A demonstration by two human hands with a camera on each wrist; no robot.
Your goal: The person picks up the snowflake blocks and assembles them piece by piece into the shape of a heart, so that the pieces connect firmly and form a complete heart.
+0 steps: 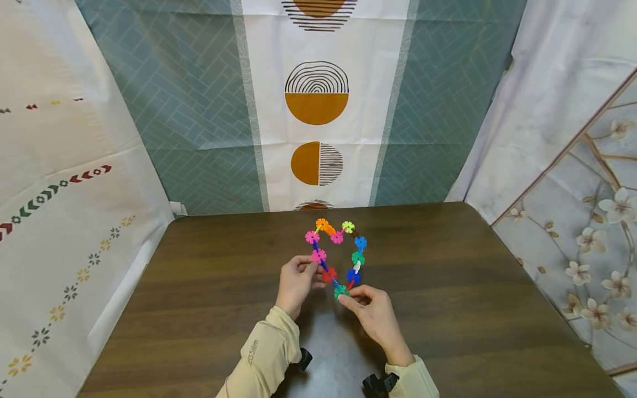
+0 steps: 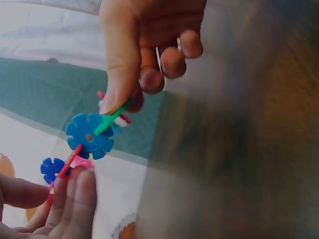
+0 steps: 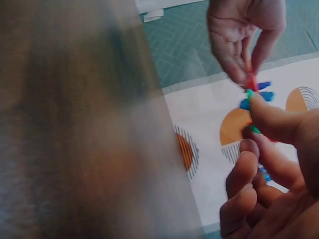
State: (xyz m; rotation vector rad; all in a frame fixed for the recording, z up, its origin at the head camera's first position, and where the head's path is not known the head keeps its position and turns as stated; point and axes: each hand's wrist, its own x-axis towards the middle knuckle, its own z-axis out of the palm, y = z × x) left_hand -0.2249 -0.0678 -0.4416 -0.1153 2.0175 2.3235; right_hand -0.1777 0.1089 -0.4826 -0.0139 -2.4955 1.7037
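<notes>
A heart-like ring of notched plastic snowflake discs, in pink, orange, blue, green and other colours, is held up over the table between both hands. My left hand pinches its left side by the red disc. At the bottom tip, my right hand grips the green disc between thumb and fingers. In the left wrist view that green disc is edge-on, slotted against a blue disc. The right wrist view shows the fingertips covering most of the joined discs.
A dark brown wooden table spreads under the hands. Behind it hangs a green and white patterned cloth. White cloths flank the left and right sides. Black straps with small wrist cameras sit at both cuffs.
</notes>
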